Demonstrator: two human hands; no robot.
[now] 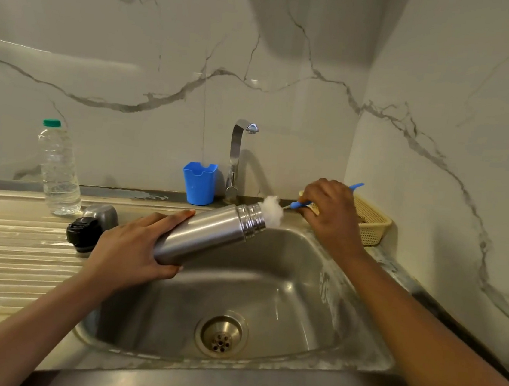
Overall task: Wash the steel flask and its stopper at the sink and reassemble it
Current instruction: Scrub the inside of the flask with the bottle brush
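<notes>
Nearest is the sink (271,292), its drain (221,335) open and no water visibly running. Above the basin the left hand (134,244) wraps the lower body of the flask (208,232), thumb under and fingers along its top. The flask is tilted, mouth up and to the right. The right hand (329,216) is closed round the blue handle of a brush (272,211), whose white head sits at the flask's mouth, either just entering or just leaving; I judge the inside is being scrubbed. The stopper (84,234) lies on the desk (6,245) just left of the left wrist, touching or nearly touching a steel cap (102,213) behind it. Further back stand a bottle (59,172), a blue cup (199,184), the tap (238,156) and a basket (372,221) in the corner. The likely trouble is grip: smooth steel, one hand, and a push from the brush along its axis could slide the flask out of the palm and into the basin. A head snapping out of the narrow mouth could flick suds about. A backward sweep of the left arm could knock the stopper along the desk.
</notes>
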